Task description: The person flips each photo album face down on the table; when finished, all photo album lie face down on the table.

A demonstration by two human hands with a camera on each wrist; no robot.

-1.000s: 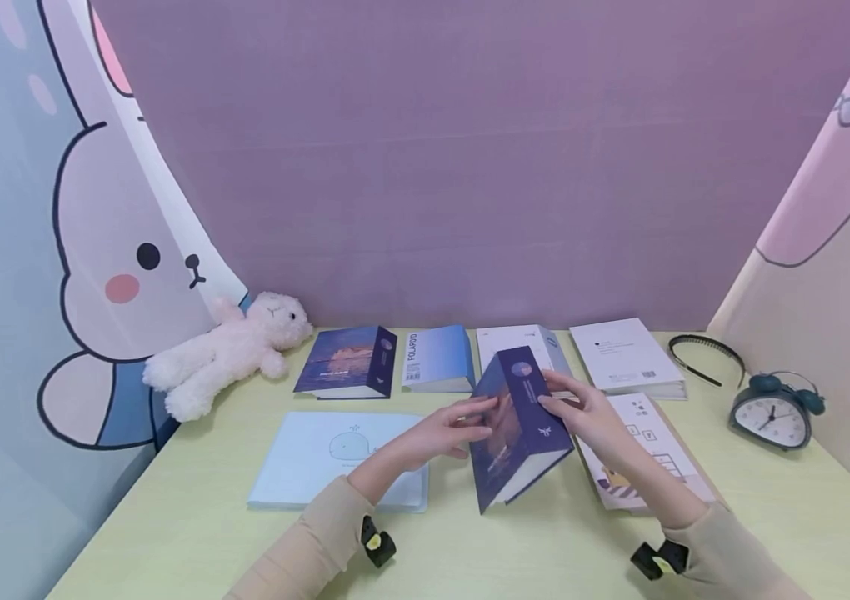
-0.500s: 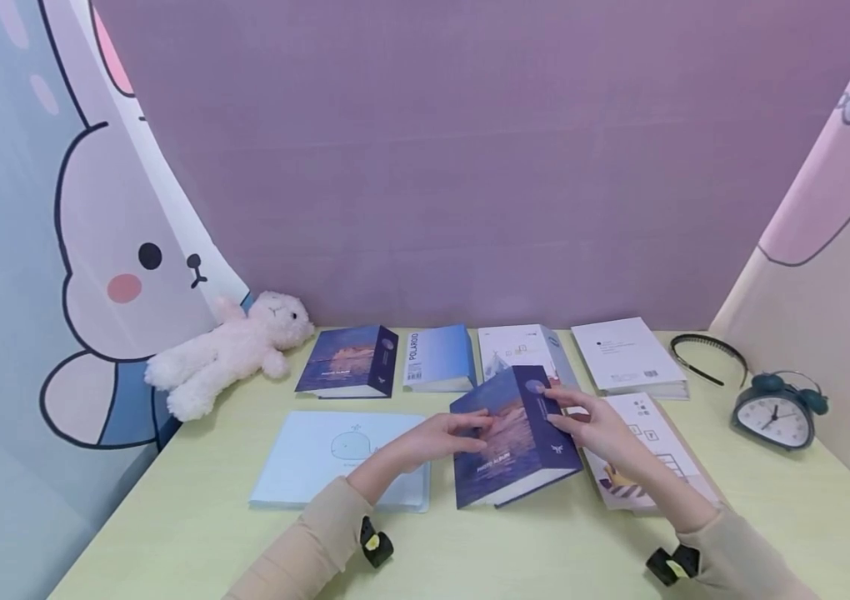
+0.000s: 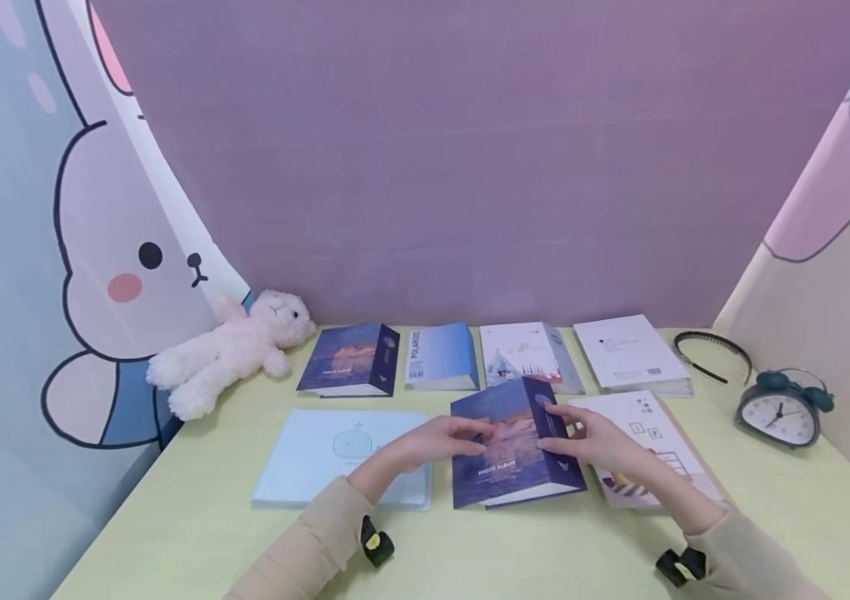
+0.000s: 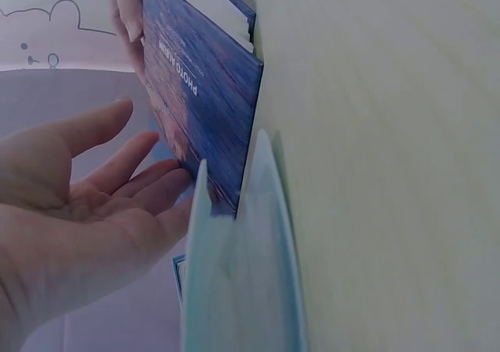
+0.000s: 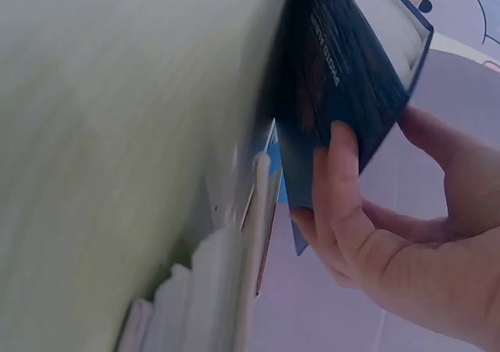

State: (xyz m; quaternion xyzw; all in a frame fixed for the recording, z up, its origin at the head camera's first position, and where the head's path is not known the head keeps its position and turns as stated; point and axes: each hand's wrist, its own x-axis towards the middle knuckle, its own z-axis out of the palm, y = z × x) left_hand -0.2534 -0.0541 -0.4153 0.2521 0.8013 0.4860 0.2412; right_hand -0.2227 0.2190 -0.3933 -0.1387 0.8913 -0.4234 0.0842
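A dark blue photo album (image 3: 511, 458) with a sunset sea cover leans over the middle of the table, its spine side raised. My right hand (image 3: 597, 437) grips it by the spine; in the right wrist view the fingers (image 5: 344, 188) lie on the underside and the thumb on the other face. My left hand (image 3: 436, 442) is at the album's left side, fingers loosely extended by the cover. The left wrist view has this palm facing up, fingertips at or near the album's edge. Whether they touch it is hard to tell.
A pale blue whale book (image 3: 312, 467) lies left, a white illustrated book (image 3: 638, 417) right. Behind are a similar album (image 3: 342, 358), a Polaroid book (image 3: 440, 354) and two white books. A plush toy (image 3: 237, 350), headband (image 3: 713, 354) and alarm clock (image 3: 781, 412) flank them.
The album has tipped from a steep tilt to a flatter one, lower and nearer, its cover turned more upward. My right hand has moved down with it; the left has barely moved.
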